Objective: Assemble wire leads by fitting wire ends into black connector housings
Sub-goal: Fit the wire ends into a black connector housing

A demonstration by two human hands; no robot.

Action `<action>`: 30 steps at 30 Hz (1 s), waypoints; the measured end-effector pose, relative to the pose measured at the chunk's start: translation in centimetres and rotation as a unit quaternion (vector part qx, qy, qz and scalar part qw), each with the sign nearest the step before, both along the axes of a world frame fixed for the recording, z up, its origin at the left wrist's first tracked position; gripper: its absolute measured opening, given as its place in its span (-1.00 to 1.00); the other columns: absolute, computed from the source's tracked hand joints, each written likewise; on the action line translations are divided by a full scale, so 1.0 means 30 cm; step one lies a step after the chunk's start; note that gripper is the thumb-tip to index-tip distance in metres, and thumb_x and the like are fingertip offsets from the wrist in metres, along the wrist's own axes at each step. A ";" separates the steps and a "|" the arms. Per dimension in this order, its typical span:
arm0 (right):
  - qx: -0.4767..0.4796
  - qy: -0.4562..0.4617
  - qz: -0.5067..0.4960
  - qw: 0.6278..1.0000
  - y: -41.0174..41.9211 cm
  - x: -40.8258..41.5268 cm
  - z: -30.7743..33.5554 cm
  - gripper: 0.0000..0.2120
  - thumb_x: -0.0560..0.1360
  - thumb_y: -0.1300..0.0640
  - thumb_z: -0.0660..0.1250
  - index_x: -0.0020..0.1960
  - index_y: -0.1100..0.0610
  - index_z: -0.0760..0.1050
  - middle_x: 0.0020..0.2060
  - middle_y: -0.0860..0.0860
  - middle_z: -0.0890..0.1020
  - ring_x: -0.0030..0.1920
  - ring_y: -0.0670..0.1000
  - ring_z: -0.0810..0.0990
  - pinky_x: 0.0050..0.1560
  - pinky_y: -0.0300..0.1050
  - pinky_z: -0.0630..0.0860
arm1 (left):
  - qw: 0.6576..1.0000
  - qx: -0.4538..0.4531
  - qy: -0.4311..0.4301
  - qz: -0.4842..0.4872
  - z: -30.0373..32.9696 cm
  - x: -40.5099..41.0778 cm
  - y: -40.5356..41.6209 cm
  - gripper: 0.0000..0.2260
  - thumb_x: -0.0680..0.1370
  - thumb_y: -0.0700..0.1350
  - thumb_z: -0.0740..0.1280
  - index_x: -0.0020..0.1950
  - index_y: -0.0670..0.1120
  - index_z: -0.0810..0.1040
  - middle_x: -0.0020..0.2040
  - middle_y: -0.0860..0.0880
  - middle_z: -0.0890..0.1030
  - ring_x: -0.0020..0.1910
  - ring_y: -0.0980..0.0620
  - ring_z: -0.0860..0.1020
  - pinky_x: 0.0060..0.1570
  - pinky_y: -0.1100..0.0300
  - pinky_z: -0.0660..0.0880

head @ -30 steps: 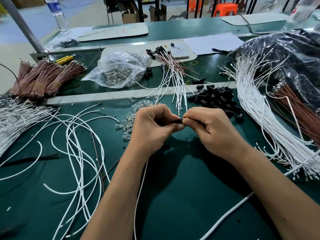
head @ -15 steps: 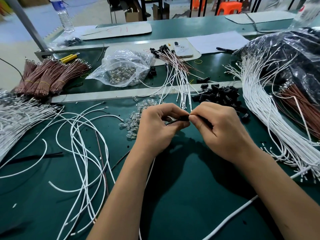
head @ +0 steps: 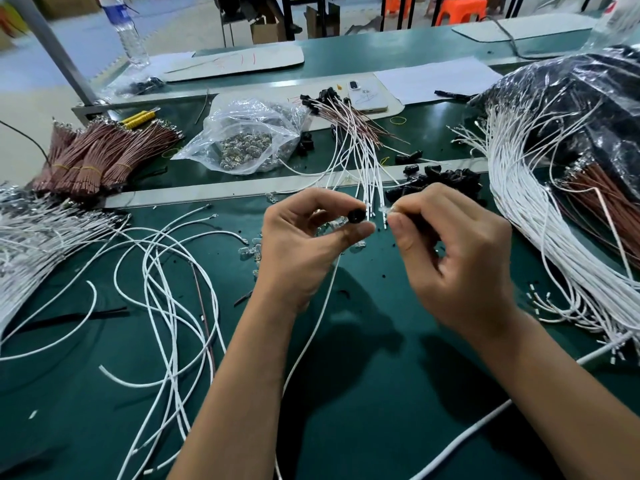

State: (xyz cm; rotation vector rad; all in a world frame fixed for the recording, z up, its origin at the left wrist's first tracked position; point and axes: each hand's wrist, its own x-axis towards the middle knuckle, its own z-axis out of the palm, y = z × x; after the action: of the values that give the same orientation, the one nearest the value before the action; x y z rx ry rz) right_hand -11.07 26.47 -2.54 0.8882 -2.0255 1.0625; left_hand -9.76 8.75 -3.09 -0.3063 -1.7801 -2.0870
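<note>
My left hand [head: 304,247] pinches a small black connector housing [head: 355,216] between thumb and forefinger. A white wire [head: 311,327] trails from under that hand toward me. My right hand [head: 453,258] is a little to the right, apart from the left. It pinches a small clear part [head: 387,211] at its fingertips. Behind my hands lies a heap of loose black housings [head: 446,180]. Finished leads [head: 360,147] with black housings fan out behind that, at the middle of the table.
Loose white wires [head: 166,271] sprawl at the left on the green table [head: 381,393]. A thick bundle of white wires [head: 540,216] curves down the right side. Brown wire bundles [head: 100,154] and a clear bag of small parts [head: 246,140] lie at the back.
My hands were joined together on the black housing; now they have pulled apart, the left keeping the housing and the right holding a small clear part.
</note>
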 end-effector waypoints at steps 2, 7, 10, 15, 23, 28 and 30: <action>0.005 0.001 0.004 1.000 -0.008 0.009 0.000 -0.83 0.64 0.26 0.34 -0.09 0.31 0.60 -0.24 0.05 0.58 -0.25 -0.05 0.43 -0.10 -0.35 0.36 | 1.000 0.009 0.003 -0.004 0.000 0.001 0.000 -0.72 0.31 -0.40 0.57 -0.19 -0.02 0.70 -0.20 -0.01 0.69 -0.16 0.06 0.62 -0.09 0.26 0.54; 0.015 0.016 0.005 1.000 -0.017 0.019 0.004 -0.85 0.62 0.29 0.35 -0.09 0.32 0.61 -0.24 0.07 0.59 -0.24 -0.06 0.42 -0.08 -0.38 0.35 | 1.000 0.023 0.002 -0.008 -0.003 0.002 0.000 -0.77 0.32 -0.41 0.56 -0.14 -0.15 0.68 -0.17 -0.08 0.69 -0.15 0.03 0.63 -0.08 0.21 0.56; 0.017 0.031 0.005 0.999 -0.022 0.025 0.005 -0.85 0.62 0.29 0.34 -0.08 0.33 0.61 -0.24 0.08 0.59 -0.25 -0.04 0.43 -0.08 -0.37 0.36 | 1.000 0.019 0.002 -0.011 -0.002 0.004 0.001 -0.79 0.33 -0.40 0.55 -0.12 -0.19 0.68 -0.15 -0.12 0.70 -0.12 -0.01 0.65 -0.07 0.18 0.57; 0.035 0.042 -0.001 0.999 -0.030 0.025 0.002 -0.83 0.65 0.26 0.33 -0.05 0.33 0.62 -0.23 0.10 0.59 -0.25 0.05 0.49 -0.10 -0.25 0.40 | 1.000 0.014 0.004 -0.012 0.001 0.003 0.000 -0.77 0.33 -0.37 0.56 -0.14 -0.07 0.71 -0.16 -0.08 0.70 -0.13 -0.01 0.64 -0.07 0.13 0.57; 0.070 0.015 -0.001 0.997 -0.029 0.009 -0.009 -0.86 0.64 0.29 0.34 -0.05 0.30 0.62 -0.21 0.08 0.59 -0.22 0.07 0.51 -0.11 -0.17 0.45 | 0.999 -0.052 0.012 0.011 -0.001 -0.001 -0.005 -0.72 0.34 -0.40 0.56 -0.19 -0.02 0.69 -0.23 0.02 0.68 -0.19 0.08 0.62 -0.15 0.25 0.55; 0.075 -0.016 -0.013 0.997 -0.029 0.004 -0.024 -0.87 0.62 0.30 0.37 -0.10 0.29 0.61 -0.25 0.09 0.57 -0.26 0.09 0.50 -0.20 -0.04 0.47 | 0.983 -0.162 0.030 0.082 -0.011 -0.007 -0.008 -0.80 0.31 -0.28 0.61 -0.19 -0.09 0.67 -0.20 -0.11 0.66 -0.20 -0.03 0.63 -0.10 0.06 0.55; 0.074 -0.034 -0.013 0.997 -0.029 0.002 -0.030 -0.87 0.61 0.30 0.38 -0.11 0.29 0.61 -0.27 0.08 0.56 -0.29 0.09 0.49 -0.24 0.00 0.46 | 0.973 -0.202 0.041 0.106 -0.017 -0.009 -0.009 -0.82 0.32 -0.27 0.63 -0.19 -0.13 0.68 -0.21 -0.07 0.66 -0.21 -0.04 0.63 -0.14 0.02 0.57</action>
State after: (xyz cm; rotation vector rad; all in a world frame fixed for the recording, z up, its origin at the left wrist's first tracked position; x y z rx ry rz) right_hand -11.00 25.61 -3.42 0.9100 -2.1893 0.9498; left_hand -10.04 8.48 -3.59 -0.2906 -2.0775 -1.5365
